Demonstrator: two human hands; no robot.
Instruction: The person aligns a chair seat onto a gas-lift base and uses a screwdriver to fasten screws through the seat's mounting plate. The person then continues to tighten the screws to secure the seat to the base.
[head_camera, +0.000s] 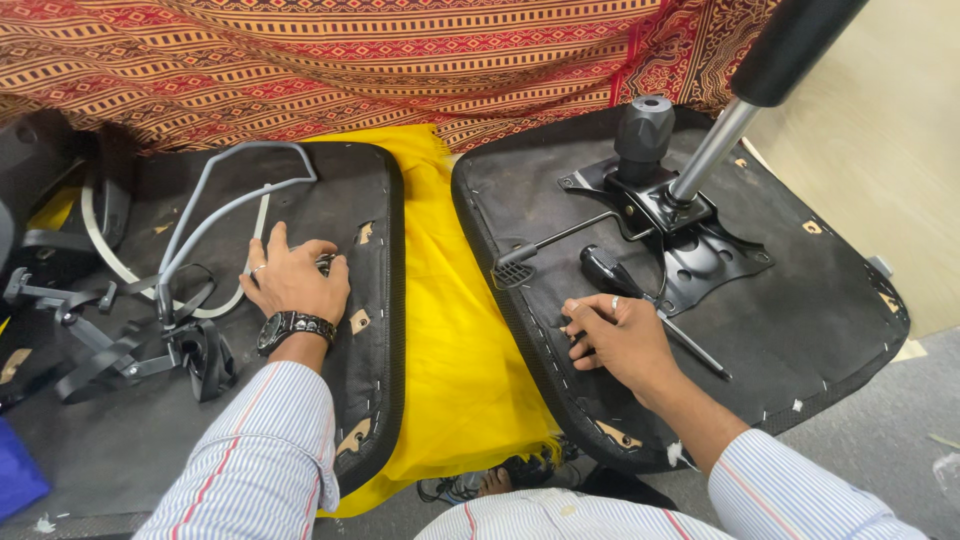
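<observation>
2 upturned office-chair seat bases side by side on yellow cloth (440, 300). Left hand (293, 280) flat on left seat base (375, 250), fingers spread, covering a small dark part; grey armrest frame (215, 200) just beside. Right hand (618, 335) on right seat base (800, 300), fingers curled loosely, gripping nothing; black-handled screwdriver (640, 295) touching its knuckles, long axis slanting down-right. Beyond, black tilt mechanism (690, 240) with gas-lift cylinder (715, 145); patterned red cloth (400, 60) behind.

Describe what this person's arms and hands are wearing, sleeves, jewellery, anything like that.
Both arms wear a white shirt with fine blue and red stripes, cuffs ending short of the wrists. The left hand has a dark chunky wristwatch and a ring on one finger. The right hand has a silver ring.
</observation>
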